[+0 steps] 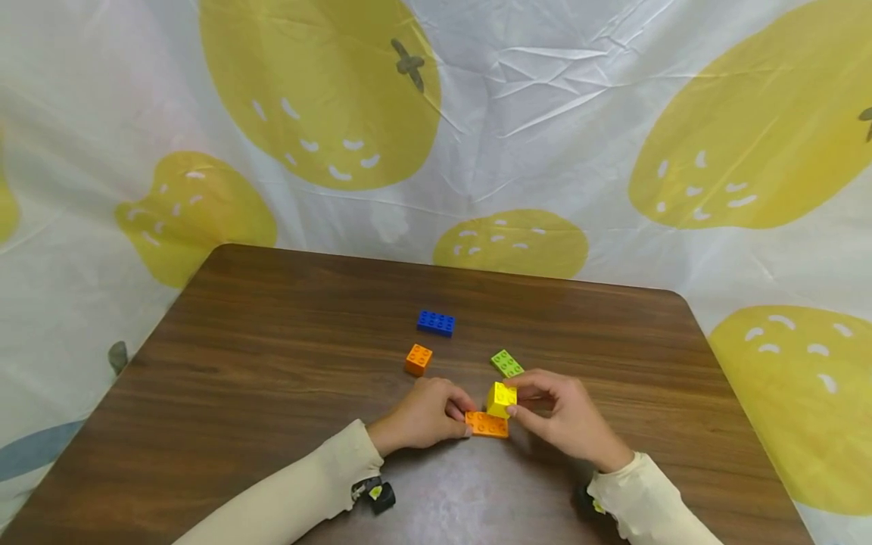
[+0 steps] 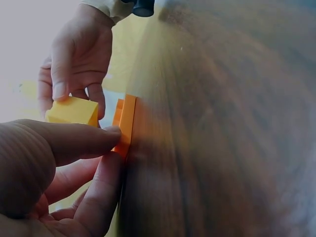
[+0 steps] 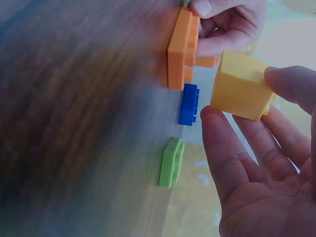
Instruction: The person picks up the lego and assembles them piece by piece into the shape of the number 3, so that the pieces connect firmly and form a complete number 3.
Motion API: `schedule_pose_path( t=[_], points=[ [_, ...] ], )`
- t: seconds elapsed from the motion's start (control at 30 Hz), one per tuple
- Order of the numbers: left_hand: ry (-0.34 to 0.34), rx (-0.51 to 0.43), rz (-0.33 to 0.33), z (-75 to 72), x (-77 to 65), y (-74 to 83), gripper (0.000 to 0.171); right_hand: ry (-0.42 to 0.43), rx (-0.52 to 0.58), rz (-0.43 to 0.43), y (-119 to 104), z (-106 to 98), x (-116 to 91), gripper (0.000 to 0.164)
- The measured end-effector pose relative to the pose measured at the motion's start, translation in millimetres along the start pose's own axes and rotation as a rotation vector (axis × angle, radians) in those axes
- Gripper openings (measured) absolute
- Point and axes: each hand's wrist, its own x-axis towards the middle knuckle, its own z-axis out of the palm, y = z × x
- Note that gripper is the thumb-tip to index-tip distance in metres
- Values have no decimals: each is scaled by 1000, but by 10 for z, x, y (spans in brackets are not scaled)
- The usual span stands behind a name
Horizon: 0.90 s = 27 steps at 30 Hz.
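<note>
Indoor tabletop station, apparently a makeshift recording corner; whether it belongs to a home, an office or a lab cannot be determined. A dark wood-grain table [image 1: 272, 341] with rounded far corners occupies the foreground. Behind it and along both sides hangs a pale, creased cloth [image 1: 531, 166], printed with large yellow fruit [image 1: 327, 98] in a homely, curtain-like pattern and screening the surroundings. Black devices [image 1: 384, 497] at the cream sleeve cuffs [image 1: 364, 446], together with the head and wrist views, indicate a filming set-up. A soft reflection brightens the near tabletop.
</note>
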Motion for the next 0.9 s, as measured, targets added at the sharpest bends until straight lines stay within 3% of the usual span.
schedule_pose_path(
  t=[0.9],
  points=[
    [51, 4, 1, -80, 56, -93, 25, -79, -31, 51, 26, 65, 19, 33]
  ],
)
